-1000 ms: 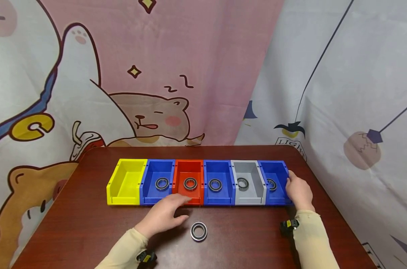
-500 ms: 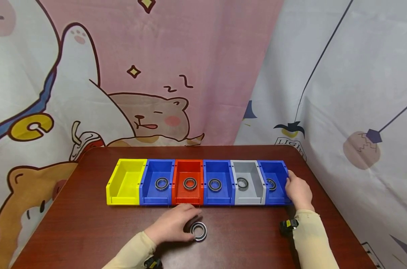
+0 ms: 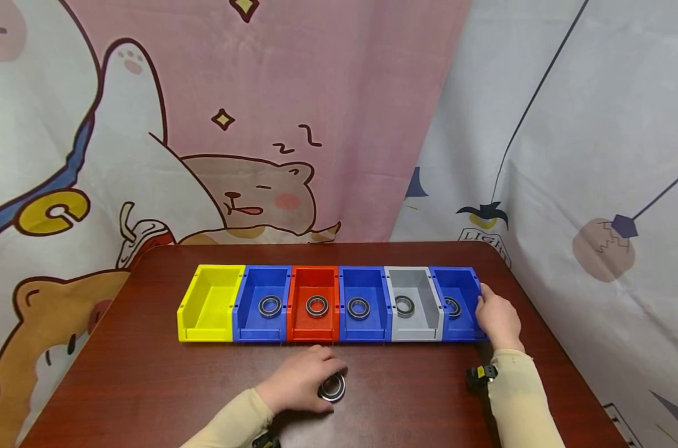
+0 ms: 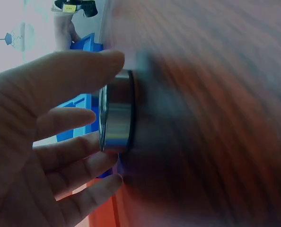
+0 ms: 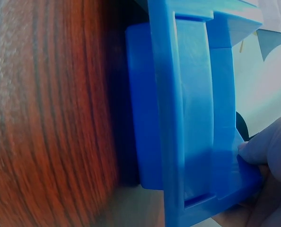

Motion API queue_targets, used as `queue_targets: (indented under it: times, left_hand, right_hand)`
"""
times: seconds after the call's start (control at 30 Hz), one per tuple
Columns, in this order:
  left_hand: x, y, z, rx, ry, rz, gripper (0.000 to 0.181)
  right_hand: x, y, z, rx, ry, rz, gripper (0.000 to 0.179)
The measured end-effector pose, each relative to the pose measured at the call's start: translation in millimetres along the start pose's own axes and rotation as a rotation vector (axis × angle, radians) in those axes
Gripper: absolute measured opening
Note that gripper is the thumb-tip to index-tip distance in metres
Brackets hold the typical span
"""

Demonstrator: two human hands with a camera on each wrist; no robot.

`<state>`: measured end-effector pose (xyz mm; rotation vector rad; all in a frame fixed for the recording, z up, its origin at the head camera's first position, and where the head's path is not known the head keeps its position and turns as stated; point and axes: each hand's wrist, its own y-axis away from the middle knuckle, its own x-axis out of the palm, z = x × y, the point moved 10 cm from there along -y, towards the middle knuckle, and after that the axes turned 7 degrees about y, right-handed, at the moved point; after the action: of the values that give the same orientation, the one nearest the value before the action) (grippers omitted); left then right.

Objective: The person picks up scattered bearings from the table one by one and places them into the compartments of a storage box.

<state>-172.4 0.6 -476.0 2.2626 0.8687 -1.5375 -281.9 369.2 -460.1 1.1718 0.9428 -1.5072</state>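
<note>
My left hand is curled round a ball bearing that lies flat on the table in front of the bins. In the left wrist view the thumb is at one side of the bearing and the fingertips are at the other, some hidden behind it. My right hand grips the outer side wall of the rightmost blue bin. The right wrist view shows the thumb on the wall of that blue bin, with other fingers below it. A bearing lies partly hidden inside this bin.
The joined row continues leftward with a grey bin, a blue bin, a red bin, another blue bin and a yellow bin. Single bearings lie in all but the yellow one. A printed curtain hangs behind the table.
My left hand has moved right and nearer to me, from in front of the red bin to the loose bearing, and its fingers have closed round it. My right hand stays on the bin.
</note>
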Motion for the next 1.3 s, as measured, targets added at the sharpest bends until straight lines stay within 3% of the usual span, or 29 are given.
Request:
queue_targets:
  times: [0.33, 0.93, 1.3]
  left_hand:
    - [0.4, -2.1, -5.6, 0.026, -0.047, -0.035, 0.052]
    - [1.8, -6.8, -5.9, -0.016, -0.091, -0.031, 0.042]
    - [-11.7, 3.3, 2.3, -0.044, 0.009, -0.065, 0.039]
  right_hand:
    - [1.2, -0.1, -0.8, 0.007, 0.003, 0.007, 0.047]
    - [0.2, 1.1, 0.4, -0.002, -0.001, 0.0, 0.046]
    - [0.8, 0.3, 0.6, -0.009, 0.002, -0.003, 0.045]
